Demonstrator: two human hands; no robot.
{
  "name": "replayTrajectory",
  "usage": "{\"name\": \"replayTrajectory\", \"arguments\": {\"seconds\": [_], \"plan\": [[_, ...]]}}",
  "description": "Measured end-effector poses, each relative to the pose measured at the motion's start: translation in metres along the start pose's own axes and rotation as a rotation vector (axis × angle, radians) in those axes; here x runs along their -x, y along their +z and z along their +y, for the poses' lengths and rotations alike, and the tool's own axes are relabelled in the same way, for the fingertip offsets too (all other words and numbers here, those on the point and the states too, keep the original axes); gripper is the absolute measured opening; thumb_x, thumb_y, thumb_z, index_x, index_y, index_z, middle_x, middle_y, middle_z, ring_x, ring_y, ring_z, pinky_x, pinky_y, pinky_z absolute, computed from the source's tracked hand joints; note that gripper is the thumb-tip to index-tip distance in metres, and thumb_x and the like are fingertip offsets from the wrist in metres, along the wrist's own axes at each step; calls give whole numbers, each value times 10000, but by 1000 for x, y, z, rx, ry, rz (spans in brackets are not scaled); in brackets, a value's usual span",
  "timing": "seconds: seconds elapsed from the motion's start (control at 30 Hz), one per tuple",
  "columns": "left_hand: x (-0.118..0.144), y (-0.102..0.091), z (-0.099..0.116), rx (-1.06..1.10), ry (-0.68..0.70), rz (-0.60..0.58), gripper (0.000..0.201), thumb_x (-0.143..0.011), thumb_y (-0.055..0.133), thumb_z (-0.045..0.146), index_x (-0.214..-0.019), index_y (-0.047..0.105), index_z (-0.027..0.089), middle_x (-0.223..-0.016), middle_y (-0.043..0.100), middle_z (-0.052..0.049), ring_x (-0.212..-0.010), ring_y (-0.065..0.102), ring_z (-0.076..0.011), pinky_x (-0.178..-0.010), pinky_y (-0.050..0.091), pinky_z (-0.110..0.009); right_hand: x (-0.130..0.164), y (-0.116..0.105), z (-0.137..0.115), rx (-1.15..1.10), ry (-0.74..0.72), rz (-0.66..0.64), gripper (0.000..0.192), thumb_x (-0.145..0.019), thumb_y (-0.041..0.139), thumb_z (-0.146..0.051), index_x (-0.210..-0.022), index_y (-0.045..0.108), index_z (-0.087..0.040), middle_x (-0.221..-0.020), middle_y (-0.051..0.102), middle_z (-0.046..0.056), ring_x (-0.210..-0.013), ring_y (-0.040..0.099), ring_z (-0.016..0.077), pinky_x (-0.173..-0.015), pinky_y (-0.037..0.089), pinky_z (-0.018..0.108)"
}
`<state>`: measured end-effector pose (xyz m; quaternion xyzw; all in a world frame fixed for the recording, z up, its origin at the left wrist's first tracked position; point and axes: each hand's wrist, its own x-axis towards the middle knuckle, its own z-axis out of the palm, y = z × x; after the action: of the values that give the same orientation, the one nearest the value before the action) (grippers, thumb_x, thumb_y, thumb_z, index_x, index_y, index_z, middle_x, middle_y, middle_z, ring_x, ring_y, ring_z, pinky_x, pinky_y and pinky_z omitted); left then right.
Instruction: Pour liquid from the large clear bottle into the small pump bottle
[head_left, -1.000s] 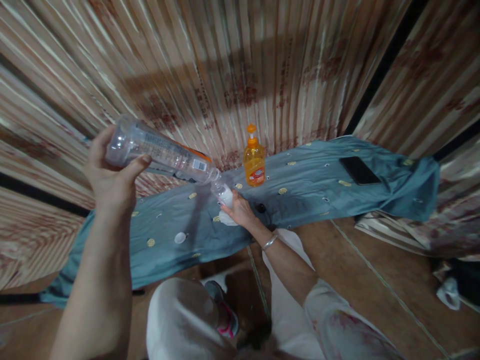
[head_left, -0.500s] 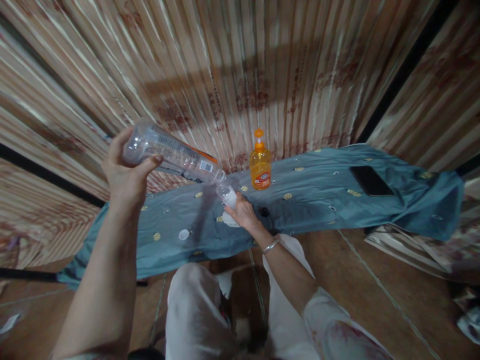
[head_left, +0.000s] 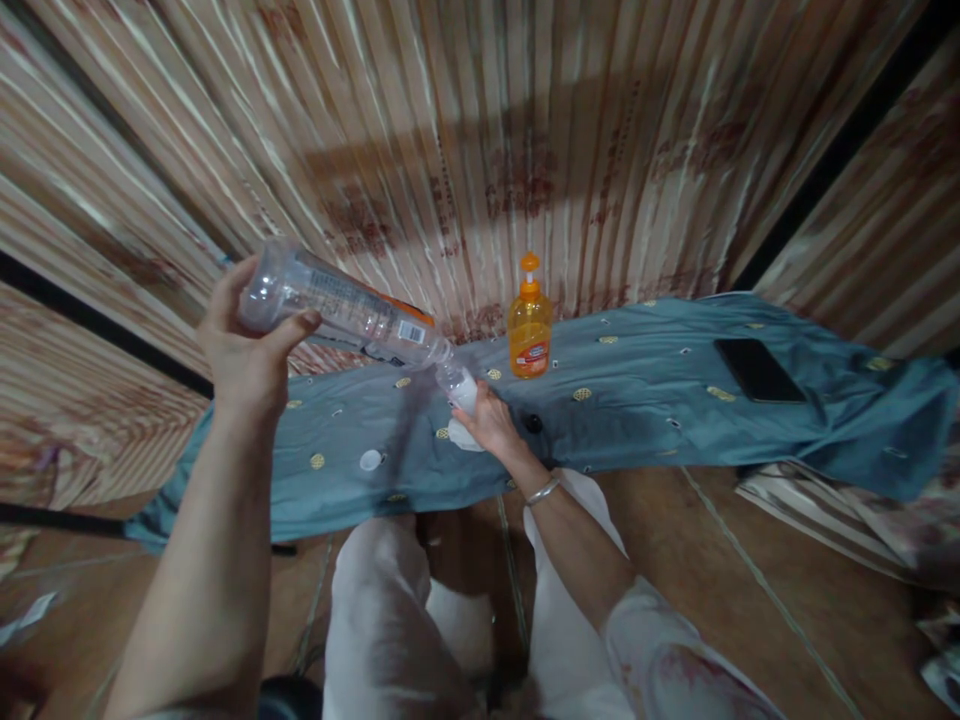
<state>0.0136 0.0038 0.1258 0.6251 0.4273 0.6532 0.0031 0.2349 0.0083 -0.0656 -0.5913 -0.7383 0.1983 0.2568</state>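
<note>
My left hand (head_left: 244, 350) holds a large clear plastic bottle (head_left: 345, 312) tilted down to the right, its mouth right over a small clear bottle (head_left: 459, 386). My right hand (head_left: 491, 425) grips that small bottle, which stands on the blue cloth (head_left: 637, 400). Some white stuff lies under my right hand. An orange pump bottle (head_left: 529, 330) stands upright just right of the small bottle. A white cap (head_left: 370, 460) lies on the cloth to the left, and a small black cap (head_left: 533, 424) lies right of my right hand.
A black phone (head_left: 759, 370) lies on the cloth at the right. Striped curtains (head_left: 480, 130) hang behind and at both sides. My knees in white trousers (head_left: 390, 610) are below, over a brown tiled floor (head_left: 750, 590).
The view has shifted a little to the left and down. Both hands keep the same hold, with the large bottle still tipped over the small one.
</note>
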Motion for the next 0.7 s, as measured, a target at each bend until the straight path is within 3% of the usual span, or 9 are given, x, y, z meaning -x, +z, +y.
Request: {"name": "replayTrajectory", "arguments": {"seconds": [0.4,0.53,0.7], "plan": [[5,3,2,120,-88,44,827,-371,864,486,-1067,592,131,-938,612,-21,-835,590,-141,-954,474,-457,-2,4,5,2,-17,28,560,-878,612,-384,-1270,386,-55,-1169,655,181,-1059,650,247,-862,472,271],[22,-3,-1,164,-303,144,712,-412,839,340,-1034,540,167,-858,550,10,-730,525,-107,-788,520,-393,-4,6,6,12,-19,39,542,-876,609,-395,-1258,406,-70,-1157,660,184,-1045,657,240,-848,481,273],[57,-9,-3,277,-558,226,637,-436,723,199,-1036,514,255,-981,574,0,-801,551,-137,-591,500,-271,-4,5,7,1,-5,39,553,-875,602,-398,-1266,404,-61,-1131,672,177,-1027,666,239,-838,480,271]]}}
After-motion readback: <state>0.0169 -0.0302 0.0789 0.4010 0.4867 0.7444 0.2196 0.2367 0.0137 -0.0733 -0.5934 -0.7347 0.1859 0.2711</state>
